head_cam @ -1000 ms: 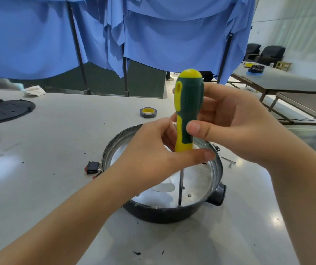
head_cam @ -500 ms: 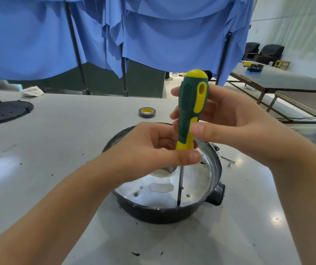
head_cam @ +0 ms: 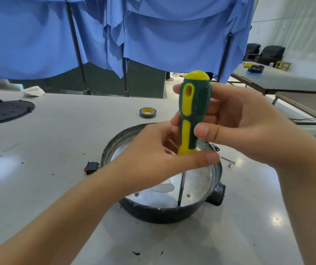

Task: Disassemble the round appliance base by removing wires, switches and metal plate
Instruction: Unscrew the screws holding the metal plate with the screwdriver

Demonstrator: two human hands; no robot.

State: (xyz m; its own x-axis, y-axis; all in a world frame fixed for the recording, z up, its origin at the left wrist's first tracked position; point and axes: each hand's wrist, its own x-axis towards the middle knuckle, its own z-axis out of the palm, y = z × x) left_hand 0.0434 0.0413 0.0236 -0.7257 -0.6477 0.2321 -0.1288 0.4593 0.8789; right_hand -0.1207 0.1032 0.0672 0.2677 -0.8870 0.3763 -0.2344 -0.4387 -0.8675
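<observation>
The round black appliance base (head_cam: 164, 214) sits on the grey table, with a shiny metal plate (head_cam: 197, 180) inside it. A green and yellow screwdriver (head_cam: 193, 109) stands upright in the base, its tip on the plate near the front rim. My left hand (head_cam: 153, 159) pinches the lower end of the handle. My right hand (head_cam: 235, 123) wraps the upper handle from the right. A removed black and red switch (head_cam: 91, 167) lies on the table just left of the base. My hands hide much of the plate.
A roll of tape (head_cam: 147, 112) lies behind the base. Small metal screws (head_cam: 228, 161) lie to its right. A black perforated round cover (head_cam: 4, 110) rests at the far left. Blue curtains hang behind the table; other tables stand at the right.
The screwdriver handle has rotated about its shaft between my fingers, its yellow stripe now facing left. The tip stays at the same spot on the plate. The base has not moved.
</observation>
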